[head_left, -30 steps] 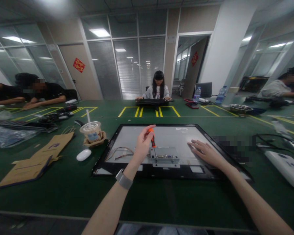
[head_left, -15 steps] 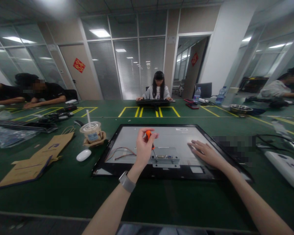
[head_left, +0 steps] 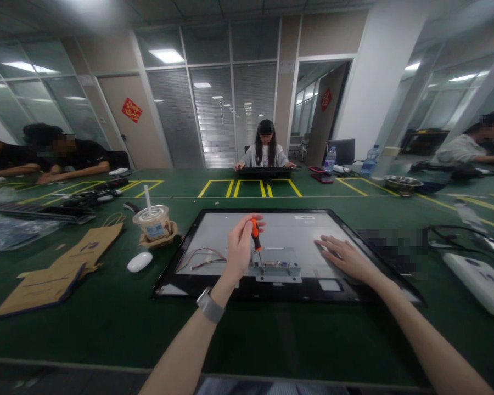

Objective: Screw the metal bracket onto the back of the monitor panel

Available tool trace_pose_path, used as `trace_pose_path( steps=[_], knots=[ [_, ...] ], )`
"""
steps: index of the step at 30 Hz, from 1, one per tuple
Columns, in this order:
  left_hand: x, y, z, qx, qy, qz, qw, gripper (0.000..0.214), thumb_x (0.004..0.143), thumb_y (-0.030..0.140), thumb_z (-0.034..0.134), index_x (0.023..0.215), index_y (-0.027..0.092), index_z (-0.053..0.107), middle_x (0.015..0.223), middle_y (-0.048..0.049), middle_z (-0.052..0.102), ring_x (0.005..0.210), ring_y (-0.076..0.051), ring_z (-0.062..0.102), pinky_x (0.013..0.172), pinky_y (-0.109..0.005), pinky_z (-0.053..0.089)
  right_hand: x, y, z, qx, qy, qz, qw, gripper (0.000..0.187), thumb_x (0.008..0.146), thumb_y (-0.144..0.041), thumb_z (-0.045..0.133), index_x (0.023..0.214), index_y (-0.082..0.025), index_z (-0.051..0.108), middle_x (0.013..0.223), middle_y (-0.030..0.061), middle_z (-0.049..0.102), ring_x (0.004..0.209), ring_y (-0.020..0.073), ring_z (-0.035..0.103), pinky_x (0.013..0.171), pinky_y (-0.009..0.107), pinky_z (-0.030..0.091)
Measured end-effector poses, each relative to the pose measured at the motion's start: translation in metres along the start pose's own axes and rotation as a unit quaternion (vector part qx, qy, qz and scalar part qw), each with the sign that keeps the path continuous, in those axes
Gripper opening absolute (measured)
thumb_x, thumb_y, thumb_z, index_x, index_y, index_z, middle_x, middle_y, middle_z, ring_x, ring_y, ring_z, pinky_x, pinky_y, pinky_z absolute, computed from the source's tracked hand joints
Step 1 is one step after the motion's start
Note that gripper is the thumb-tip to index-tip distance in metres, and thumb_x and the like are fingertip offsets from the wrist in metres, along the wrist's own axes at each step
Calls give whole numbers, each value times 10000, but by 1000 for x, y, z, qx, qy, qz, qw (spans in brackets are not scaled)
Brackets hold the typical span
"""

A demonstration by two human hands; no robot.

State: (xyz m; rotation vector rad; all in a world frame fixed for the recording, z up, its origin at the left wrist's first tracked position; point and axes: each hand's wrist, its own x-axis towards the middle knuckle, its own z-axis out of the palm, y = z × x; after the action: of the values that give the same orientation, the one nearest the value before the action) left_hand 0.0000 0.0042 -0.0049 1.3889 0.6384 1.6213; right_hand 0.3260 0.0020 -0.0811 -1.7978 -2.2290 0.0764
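Note:
A flat monitor panel (head_left: 296, 225) lies face down on the green table, its black frame around a grey metal back. My left hand (head_left: 239, 248) is closed round an orange-handled screwdriver (head_left: 256, 236), held upright with its tip down on the small metal board cover (head_left: 276, 266) near the panel's front edge. My right hand (head_left: 342, 256) lies flat and open on the panel's back, to the right of the cover. Thin red and white wires (head_left: 201, 256) run over the panel to the left of my left hand. A watch sits on my left wrist.
An iced drink cup with a straw (head_left: 152, 220), a white mouse (head_left: 140, 261) and brown paper bags (head_left: 61, 263) lie left of the panel. A white device (head_left: 480, 282) and cables lie right. Three other persons sit at the far, left and right sides of the table.
My left hand has turned the screwdriver handle a little and shifted slightly on it; the tip stays on the metal cover. My right hand has not moved.

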Motion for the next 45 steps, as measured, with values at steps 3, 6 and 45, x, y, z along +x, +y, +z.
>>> trace_pose_path(
  steps=[3,6,45],
  knots=[
    [3,0,-3,12,-8,-17,1000,252,853,332,565,1003,158,666,917,-69,669,785,-150,641,754,-296,526,0,1,0,-1,1,-1,1000,548,901,-577,289,1353,-339,486,1455,41,429,1356,282,332,1084,568,242],
    [6,-1,-5,43,4,-22,999,196,795,306,636,925,167,682,783,-25,648,725,-121,610,706,-246,498,0,2,1,-2,0,0,1000,553,902,-577,288,1359,-333,481,1462,44,418,1355,280,334,1086,568,240],
    [-8,12,6,229,-43,142,962,124,826,242,617,932,202,666,809,-11,497,786,-146,524,791,-288,436,0,0,0,-7,-1,3,1000,550,899,-563,285,1355,-330,486,1450,45,435,1354,275,337,1085,559,247]
  ],
)
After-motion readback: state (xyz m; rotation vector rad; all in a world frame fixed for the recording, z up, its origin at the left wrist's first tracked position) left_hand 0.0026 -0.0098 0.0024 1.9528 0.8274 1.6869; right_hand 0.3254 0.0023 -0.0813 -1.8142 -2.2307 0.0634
